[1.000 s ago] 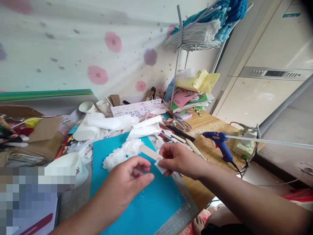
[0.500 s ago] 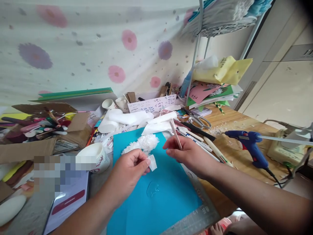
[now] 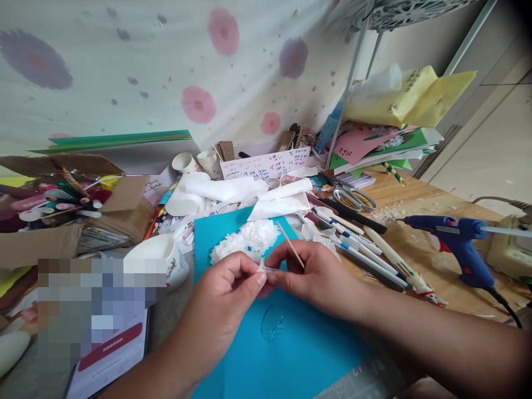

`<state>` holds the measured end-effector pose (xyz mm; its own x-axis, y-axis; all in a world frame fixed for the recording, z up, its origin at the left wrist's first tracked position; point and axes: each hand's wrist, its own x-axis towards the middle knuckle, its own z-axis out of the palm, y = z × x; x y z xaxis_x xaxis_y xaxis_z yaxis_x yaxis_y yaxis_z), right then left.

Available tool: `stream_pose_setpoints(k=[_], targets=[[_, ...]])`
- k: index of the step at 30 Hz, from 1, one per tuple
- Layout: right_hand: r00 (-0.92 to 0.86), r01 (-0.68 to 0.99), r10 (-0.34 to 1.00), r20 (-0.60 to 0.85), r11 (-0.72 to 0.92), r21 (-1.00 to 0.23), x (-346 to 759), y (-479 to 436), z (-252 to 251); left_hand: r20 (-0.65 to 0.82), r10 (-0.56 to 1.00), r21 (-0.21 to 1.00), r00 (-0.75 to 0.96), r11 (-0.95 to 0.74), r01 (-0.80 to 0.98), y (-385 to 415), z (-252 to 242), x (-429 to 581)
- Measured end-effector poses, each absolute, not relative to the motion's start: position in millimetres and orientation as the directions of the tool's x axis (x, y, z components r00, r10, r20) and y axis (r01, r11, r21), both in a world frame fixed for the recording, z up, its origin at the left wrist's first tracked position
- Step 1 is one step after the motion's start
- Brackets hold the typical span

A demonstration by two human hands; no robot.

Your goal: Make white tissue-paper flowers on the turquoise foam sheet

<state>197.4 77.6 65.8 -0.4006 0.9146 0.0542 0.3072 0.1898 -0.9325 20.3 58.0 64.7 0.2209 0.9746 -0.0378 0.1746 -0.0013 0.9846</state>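
My left hand is closed, with a small piece of white paper pinched between thumb and forefinger. My right hand meets it there, thumb and finger also gripping the paper. A thin wooden stick slants up out of my right hand, held against the fingers. Both hands hover over a blue sheet. Fluffy white paper flowers lie on its far part, partly hidden behind my left hand. Nearer me, a clear glossy blob, like glue, sits on the sheet.
A blue glue gun lies at the right, its cord trailing. Pens and grey-handled scissors are beyond my right hand. At the left stand a paper cup, a phone and a cardboard box of pens.
My right hand has moved left to my left hand and now grips the white paper too, keeping the stick. The paper looks pinched together. The camera view has shifted.
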Motion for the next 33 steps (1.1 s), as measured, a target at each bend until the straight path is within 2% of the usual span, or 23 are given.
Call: stream_pose_setpoints(k=[7,9,11,12,14,17,22,25,27,33], targets=[[-0.332,0.206,0.942,-0.053,0.018,-0.978,204.4,84.9,69.7,-0.076,0.976,0.983,0.203,0.039,0.18,59.8,68.7,22.0],[-0.315,0.209,0.942,-0.119,-0.054,-0.976,206.2,85.6,68.9,-0.032,0.982,0.977,0.185,-0.008,0.213,60.5,67.7,21.9],[-0.301,0.188,0.936,-0.185,-0.132,-0.973,207.5,85.8,68.5,0.075,0.975,0.954,0.209,-0.131,0.269,60.9,64.5,19.8],[-0.297,0.168,0.931,-0.211,-0.166,-0.972,207.9,85.7,68.6,0.15,0.957,0.919,0.248,-0.228,0.321,61.0,62.3,18.1],[-0.305,0.134,0.917,-0.257,-0.226,-0.965,208.2,85.2,69.6,0.297,0.876,0.773,0.381,-0.454,0.443,61.3,58.1,14.1],[-0.341,0.142,0.893,-0.294,-0.26,-0.955,208.6,83.8,70.7,0.377,0.758,0.536,0.533,-0.648,0.541,61.9,55.7,10.1],[-0.394,0.23,0.877,-0.276,-0.197,-0.953,211.2,83.0,67.0,0.382,0.733,0.466,0.564,-0.679,0.567,63.3,59.7,9.9],[-0.373,0.343,0.891,-0.26,-0.128,-0.93,214.8,84.5,64.8,0.343,0.728,0.434,0.594,-0.683,0.587,64.2,58.3,10.1],[-0.338,0.36,0.911,-0.237,-0.107,-0.927,218.6,85.6,65.0,0.302,0.728,0.393,0.616,-0.683,0.615,64.8,55.2,10.2],[-0.181,0.291,0.981,0.066,0.117,-0.949,228.6,84.7,72.6,0.23,0.701,0.283,0.675,-0.712,0.643,65.4,49.5,11.6]])
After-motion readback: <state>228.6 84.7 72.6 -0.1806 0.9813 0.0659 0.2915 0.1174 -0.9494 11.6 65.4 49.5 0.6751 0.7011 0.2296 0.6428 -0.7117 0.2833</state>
